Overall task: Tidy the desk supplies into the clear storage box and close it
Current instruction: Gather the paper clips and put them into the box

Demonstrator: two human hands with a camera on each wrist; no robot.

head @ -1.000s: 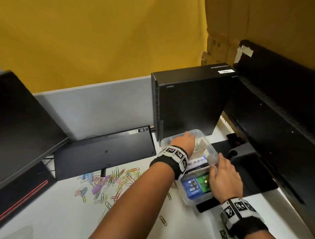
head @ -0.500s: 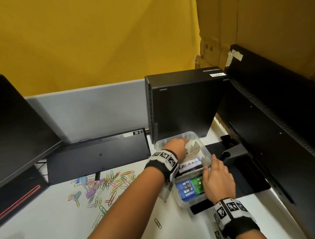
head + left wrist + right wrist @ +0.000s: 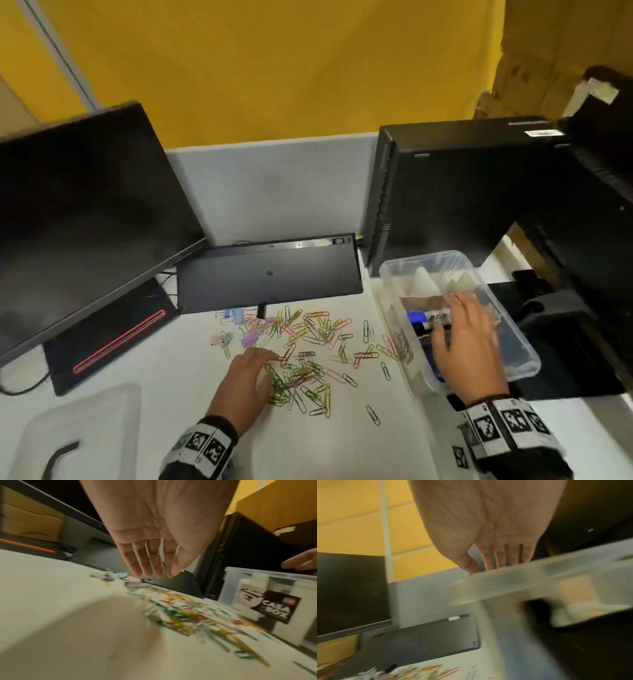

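Observation:
The clear storage box (image 3: pixel 394 274) stands open at the right of the white desk, with a marker (image 3: pixel 428 315) and paper pieces inside. It also shows in the left wrist view as a clear storage box (image 3: pixel 229 582) with a black label. My right hand (image 3: pixel 459 329) hovers over the box with straight fingers and holds nothing. Coloured paper clips (image 3: pixel 308 342) and a few small binder clips (image 3: pixel 248 339) lie scattered mid-desk. My left hand (image 3: pixel 253 366) is low over the near part of the clip pile, fingers extended, empty. The box lid (image 3: pixel 85 428) lies at the front left.
A black keyboard (image 3: pixel 270 274) leans upright behind the clips. A monitor (image 3: pixel 78 212) stands at the left, a black computer tower (image 3: pixel 445 192) behind the box, another monitor's base (image 3: pixel 565 329) at the right. A grey partition (image 3: pixel 274 185) backs the desk.
My left hand has left the box and moved left and down to the paper clips. The right hand stays over the box. The head view has swung left and lower.

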